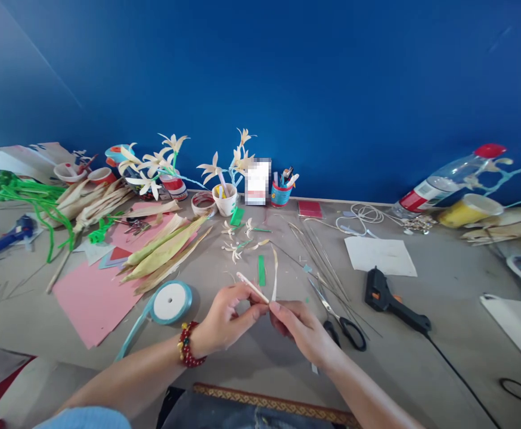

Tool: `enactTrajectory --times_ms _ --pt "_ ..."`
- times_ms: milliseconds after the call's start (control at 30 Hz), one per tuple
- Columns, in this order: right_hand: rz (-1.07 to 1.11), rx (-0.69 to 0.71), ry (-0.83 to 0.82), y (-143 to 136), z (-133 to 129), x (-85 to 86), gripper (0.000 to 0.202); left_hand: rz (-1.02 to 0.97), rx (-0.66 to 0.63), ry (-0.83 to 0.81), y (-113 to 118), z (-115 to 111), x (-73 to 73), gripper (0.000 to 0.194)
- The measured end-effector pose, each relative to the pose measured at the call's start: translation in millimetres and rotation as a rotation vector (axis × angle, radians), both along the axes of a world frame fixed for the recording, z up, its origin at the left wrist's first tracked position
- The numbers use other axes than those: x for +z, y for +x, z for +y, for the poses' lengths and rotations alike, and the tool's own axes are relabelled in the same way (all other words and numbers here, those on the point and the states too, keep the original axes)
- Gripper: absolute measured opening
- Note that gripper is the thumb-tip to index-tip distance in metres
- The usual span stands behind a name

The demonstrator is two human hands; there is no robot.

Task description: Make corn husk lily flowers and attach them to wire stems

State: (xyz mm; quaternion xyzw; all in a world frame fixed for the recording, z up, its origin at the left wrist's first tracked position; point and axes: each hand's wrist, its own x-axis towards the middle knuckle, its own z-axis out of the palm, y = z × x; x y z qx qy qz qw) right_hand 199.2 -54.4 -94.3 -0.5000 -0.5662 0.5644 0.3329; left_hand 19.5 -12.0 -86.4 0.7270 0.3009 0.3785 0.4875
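A thin pale stick (253, 287) slants between my hands above the table. My left hand (227, 316), with a red bead bracelet at the wrist, is closed on it with thumb and fingers. At the stick's lower end, my right hand (298, 328) is pinched shut, and what its fingertips grip is too small to make out. Just beyond them a narrow cream strip (275, 277) points away; whether it touches my fingers I cannot tell. Black-handled scissors (338, 319) lie beside my right hand. A roll of light-blue ribbon (171, 302) lies left of my left hand.
Small husk flowers (233, 250) and a green strip (261, 271) lie ahead. Corn husks (166, 253) rest on pink paper (97, 304) at left. Wires (321, 256), a black glue gun (394, 304) and white paper (379, 256) occupy the right. Cups and a bottle (448, 182) line the wall.
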Motion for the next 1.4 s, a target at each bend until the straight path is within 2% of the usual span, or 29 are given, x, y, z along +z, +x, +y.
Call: enactTrajectory --times_ms 233,433,633,800,867,933,1033,1200,1300,1400 --pt "0.180 -0.006 -0.162 2 -2 15.1 0.058 -0.024 -0.014 0.038 -2 1 0.7 0.011" --pt "0.356 0.014 -0.275 9 -3 15.8 0.056 -0.022 -0.016 0.019 -2 6 -0.3 0.016" --pt "0.467 -0.007 -0.294 20 -4 22.6 0.055 -0.021 -0.003 -0.064 -6 15 0.7 0.024" --pt "0.602 0.020 -0.327 35 -4 29.0 0.056 -0.045 0.000 -0.146 -8 21 -5.9 0.026" --pt "0.677 0.045 -0.334 43 -2 28.4 0.057 -0.060 0.006 -0.203 -7 21 -8.7 0.027" --pt "0.716 0.005 -0.281 48 0 26.9 0.058 -0.109 0.032 -0.285 -6 20 -9.9 0.028" --pt "0.525 -0.083 -0.095 42 2 25.2 0.053 -0.181 0.066 -0.369 -2 17 -8.6 0.028" --pt "-0.120 0.003 0.211 10 -4 22.5 0.046 -0.159 0.046 -0.267 0 8 -6.4 0.020" --pt "-0.248 0.005 0.253 1 -7 17.4 0.048 -0.120 0.029 -0.146 1 5 -6.6 0.016" --pt "-0.227 -0.012 0.214 1 -6 12.9 0.050 -0.110 -0.002 -0.101 0 3 -6.4 0.013"
